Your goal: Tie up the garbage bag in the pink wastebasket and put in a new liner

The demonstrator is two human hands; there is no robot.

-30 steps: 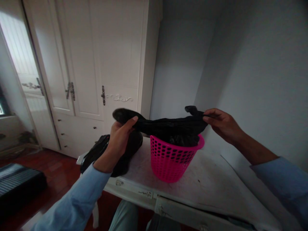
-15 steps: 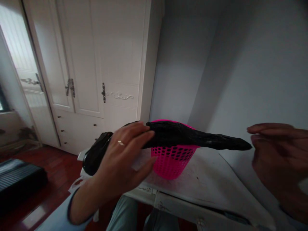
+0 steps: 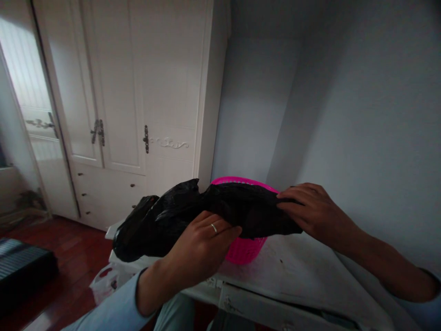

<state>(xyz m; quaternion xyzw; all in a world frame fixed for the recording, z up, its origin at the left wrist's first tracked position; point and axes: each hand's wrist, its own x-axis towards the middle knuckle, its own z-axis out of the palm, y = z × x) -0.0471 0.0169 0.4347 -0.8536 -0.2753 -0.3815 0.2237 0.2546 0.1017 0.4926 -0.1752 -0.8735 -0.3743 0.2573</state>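
Observation:
A black plastic bag [image 3: 255, 211] stretches across the front of a pink perforated basket [image 3: 244, 253], hiding much of its rim. My left hand [image 3: 203, 243], with a ring on one finger, pinches the bag's near edge. At the bag's right end, my right hand [image 3: 310, 209] has its fingers closed on the plastic. To the left, a bunched, shiny black part [image 3: 138, 234] hangs at the table's edge; whether it belongs to the same bag I cannot tell. The basket stands upright on a white table [image 3: 285, 271].
White wardrobes [image 3: 168, 92] stand behind on the left, beside a bare wall [image 3: 372, 115]. A white plastic bag [image 3: 106, 280] hangs below the table's left side. A dark ridged box [image 3: 27, 266] rests on the red floor. The table has a drawer [image 3: 262, 305] at its front.
My right hand has come in from the right and taken hold of the black bag. My left hand has closed on its near edge. The bag is spread wider and lower over the basket.

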